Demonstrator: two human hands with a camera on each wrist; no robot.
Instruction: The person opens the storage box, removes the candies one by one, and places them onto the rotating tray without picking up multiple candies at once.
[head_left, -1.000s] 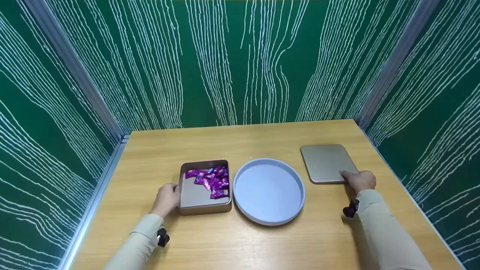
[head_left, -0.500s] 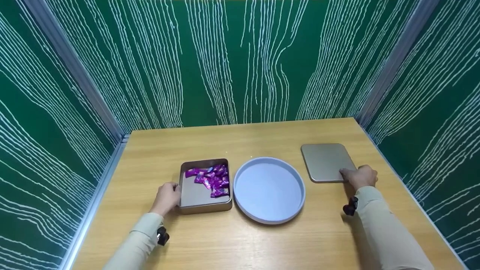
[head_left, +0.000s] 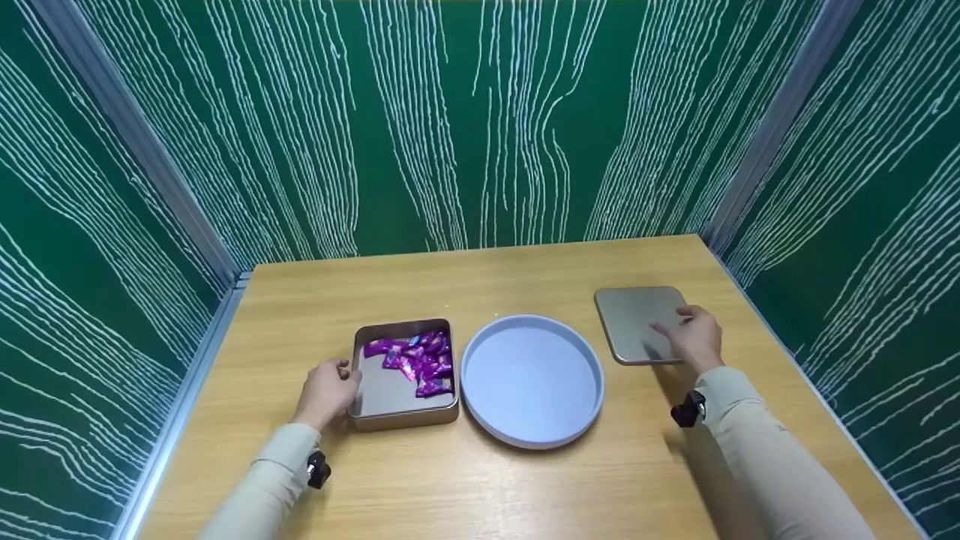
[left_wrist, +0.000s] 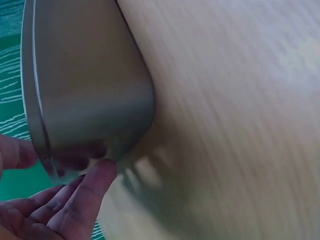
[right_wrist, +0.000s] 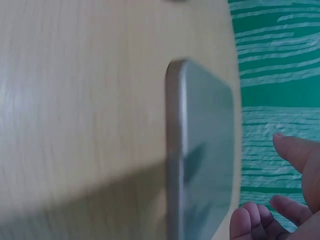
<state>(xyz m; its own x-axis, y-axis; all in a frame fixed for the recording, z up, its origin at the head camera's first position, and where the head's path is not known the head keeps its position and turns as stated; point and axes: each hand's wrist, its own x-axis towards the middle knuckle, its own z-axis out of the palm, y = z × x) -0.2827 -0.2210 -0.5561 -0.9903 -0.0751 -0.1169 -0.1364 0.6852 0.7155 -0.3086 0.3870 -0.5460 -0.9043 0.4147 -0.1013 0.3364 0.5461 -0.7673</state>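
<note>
A square metal tin (head_left: 401,421), uncovered, holds several purple-wrapped candies (head_left: 424,364), mostly along its right side. My left hand (head_left: 324,394) is at the tin's left wall. In the left wrist view, the thumb reaches the rim and the other fingertips (left_wrist: 106,167) are at the outer wall. A flat square metal lid (head_left: 634,322) lies at the right of the table. Over its near right corner is my right hand (head_left: 697,341), holding nothing, thumb and fingers spread apart. The right wrist view shows this hand raised off the lid, its shadow falling on the metal.
Between tin and lid stands a round, shallow pale-blue tray (head_left: 532,382), its left side close against the tin. All of it is on a wooden table (head_left: 495,495), with green, white-streaked walls (head_left: 525,150) behind and at both sides.
My right hand has let go of the lid's near right corner and lifted up and leftward over it. The left hand has shifted slightly at the tin's wall. The view has turned a little.
</note>
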